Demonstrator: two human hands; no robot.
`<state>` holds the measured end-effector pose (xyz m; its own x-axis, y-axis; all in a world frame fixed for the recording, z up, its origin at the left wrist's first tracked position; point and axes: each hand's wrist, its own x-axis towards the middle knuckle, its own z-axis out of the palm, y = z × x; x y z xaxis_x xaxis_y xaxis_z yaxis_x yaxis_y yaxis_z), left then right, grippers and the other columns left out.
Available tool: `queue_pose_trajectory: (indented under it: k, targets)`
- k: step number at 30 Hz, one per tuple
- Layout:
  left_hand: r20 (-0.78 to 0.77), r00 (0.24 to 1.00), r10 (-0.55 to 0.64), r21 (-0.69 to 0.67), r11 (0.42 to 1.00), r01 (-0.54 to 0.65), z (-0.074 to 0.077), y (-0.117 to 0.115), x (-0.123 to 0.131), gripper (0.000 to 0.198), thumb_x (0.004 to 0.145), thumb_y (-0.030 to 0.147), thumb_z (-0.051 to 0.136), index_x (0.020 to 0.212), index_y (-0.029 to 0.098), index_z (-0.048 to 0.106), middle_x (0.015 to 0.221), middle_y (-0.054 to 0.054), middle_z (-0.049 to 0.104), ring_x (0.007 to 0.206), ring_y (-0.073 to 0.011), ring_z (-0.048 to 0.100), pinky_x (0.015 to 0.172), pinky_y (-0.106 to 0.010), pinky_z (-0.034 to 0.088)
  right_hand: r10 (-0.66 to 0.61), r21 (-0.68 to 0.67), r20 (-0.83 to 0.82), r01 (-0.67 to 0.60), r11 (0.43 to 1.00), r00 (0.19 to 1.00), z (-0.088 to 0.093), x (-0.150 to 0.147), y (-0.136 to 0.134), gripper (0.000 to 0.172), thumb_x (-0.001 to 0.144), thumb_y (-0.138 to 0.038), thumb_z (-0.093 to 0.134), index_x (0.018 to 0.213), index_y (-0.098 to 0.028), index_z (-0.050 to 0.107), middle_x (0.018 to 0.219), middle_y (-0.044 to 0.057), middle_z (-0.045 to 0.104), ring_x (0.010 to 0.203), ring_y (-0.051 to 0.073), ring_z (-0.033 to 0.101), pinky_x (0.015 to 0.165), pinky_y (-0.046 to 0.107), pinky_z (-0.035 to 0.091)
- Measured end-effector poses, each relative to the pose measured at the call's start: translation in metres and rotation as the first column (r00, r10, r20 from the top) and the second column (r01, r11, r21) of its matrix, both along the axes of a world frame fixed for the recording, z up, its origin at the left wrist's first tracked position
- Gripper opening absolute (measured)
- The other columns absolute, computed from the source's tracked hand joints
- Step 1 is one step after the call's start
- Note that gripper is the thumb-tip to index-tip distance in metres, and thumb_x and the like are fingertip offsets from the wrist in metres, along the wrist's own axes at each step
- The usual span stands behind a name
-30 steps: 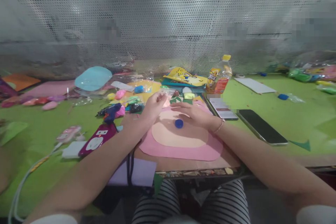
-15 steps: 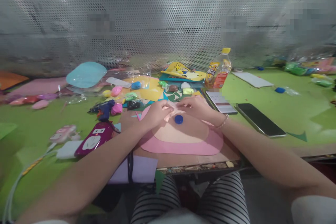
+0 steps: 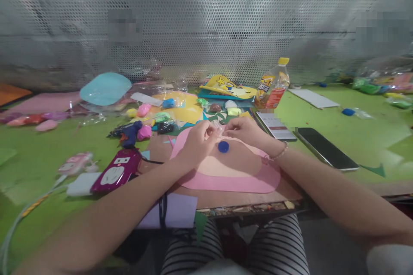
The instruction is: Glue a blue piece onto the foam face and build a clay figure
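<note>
At the left of the worktop (image 3: 29, 146), a dark blue glue gun (image 3: 130, 134) lies well apart from the work. The left hand (image 3: 200, 141) comes next, fingers curled and pinching a small clear wrapper (image 3: 218, 128). The wrapper sits between the two hands, right at the left fingertips and above the cream sheet (image 3: 232, 164); the fingers cover too much of it to show its long axis. Just on the person's side of the wrapper, a blue disc (image 3: 223, 147) rests flat on that sheet, nearer the left thumb than the right hand's palm. The right hand (image 3: 249, 134) reaches in from the right with its fingertips drawn together beside the wrapper, though blur leaves me unable to tell whether they grip it. Farther right, a dark phone (image 3: 327, 148) lies aslant, untouched.
</note>
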<state>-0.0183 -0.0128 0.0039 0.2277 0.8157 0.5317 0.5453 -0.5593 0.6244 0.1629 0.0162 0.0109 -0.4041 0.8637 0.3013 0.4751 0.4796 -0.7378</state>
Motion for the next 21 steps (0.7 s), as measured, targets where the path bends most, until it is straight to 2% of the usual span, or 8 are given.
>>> queue_pose_trajectory:
  k: [2,4,7,10,13,18,21]
  targets:
    - [0.056,0.998,-0.04,-0.094,0.995,0.045,0.001,-0.001,0.001,0.024,0.084,0.035,0.045,0.066,0.019,0.046,0.065,0.001,0.05,0.063,-0.0127,0.045,0.061,-0.026,0.036,0.016,0.045,0.012,-0.017,0.999,1.0,0.001,-0.006,-0.006,0.014,0.071,-0.027,0.064,0.064,-0.015,0.06,0.062,0.0,0.061,0.059,0.01,0.052,0.053,0.021,0.038]
    - [0.071,0.997,-0.034,-0.115,0.993,0.042,0.001,-0.002,0.003,0.029,0.084,0.036,0.044,0.061,0.019,0.041,0.059,0.002,0.045,0.059,-0.0117,0.041,0.058,-0.026,0.032,0.064,0.039,-0.006,-0.064,0.997,0.998,0.0,-0.01,-0.011,0.012,0.073,-0.025,0.063,0.066,-0.016,0.059,0.065,0.0,0.061,0.061,0.011,0.053,0.055,0.022,0.04]
    - [0.091,0.994,-0.065,-0.088,0.993,0.073,-0.001,-0.002,0.003,0.033,0.087,0.035,0.04,0.058,0.019,0.035,0.058,0.002,0.043,0.059,-0.0113,0.04,0.058,-0.026,0.031,0.161,-0.046,-0.065,-0.164,0.985,0.985,-0.002,-0.012,-0.015,0.012,0.076,-0.028,0.061,0.072,-0.017,0.056,0.072,0.001,0.06,0.067,0.012,0.055,0.061,0.024,0.044]
    - [0.082,0.987,-0.141,-0.077,0.986,0.147,-0.002,-0.001,0.002,0.033,0.087,0.034,0.041,0.059,0.019,0.036,0.06,0.002,0.044,0.06,-0.011,0.04,0.06,-0.026,0.031,0.259,-0.115,-0.113,-0.272,0.955,0.959,-0.005,-0.012,-0.018,0.014,0.081,-0.031,0.056,0.077,-0.018,0.052,0.074,0.0,0.056,0.067,0.012,0.052,0.063,0.025,0.044]
    - [0.112,0.972,-0.206,-0.136,0.966,0.221,-0.002,0.001,0.0,0.032,0.086,0.037,0.044,0.06,0.018,0.039,0.06,0.003,0.044,0.06,-0.0107,0.042,0.058,-0.025,0.032,0.34,-0.172,-0.203,-0.375,0.911,0.918,-0.006,-0.013,-0.02,0.018,0.087,-0.035,0.049,0.084,-0.017,0.051,0.075,0.0,0.052,0.066,0.011,0.051,0.063,0.025,0.045]
    - [0.164,0.965,-0.206,-0.199,0.951,0.237,-0.001,0.001,0.0,0.034,0.088,0.042,0.04,0.063,0.019,0.038,0.06,0.003,0.041,0.058,-0.0103,0.039,0.055,-0.024,0.031,0.369,-0.207,-0.34,-0.452,0.868,0.865,-0.004,-0.01,-0.018,0.024,0.085,-0.039,0.054,0.078,-0.016,0.056,0.069,-0.001,0.052,0.062,0.01,0.049,0.061,0.024,0.044]
    - [0.224,0.945,-0.239,-0.242,0.925,0.292,0.0,-0.002,0.002,0.033,0.089,0.04,0.037,0.064,0.019,0.039,0.06,0.002,0.042,0.058,-0.0104,0.039,0.056,-0.025,0.031,0.379,-0.224,-0.41,-0.494,0.84,0.83,-0.004,-0.006,-0.014,0.023,0.084,-0.035,0.057,0.073,-0.015,0.058,0.067,0.0,0.055,0.062,0.01,0.05,0.06,0.024,0.042]
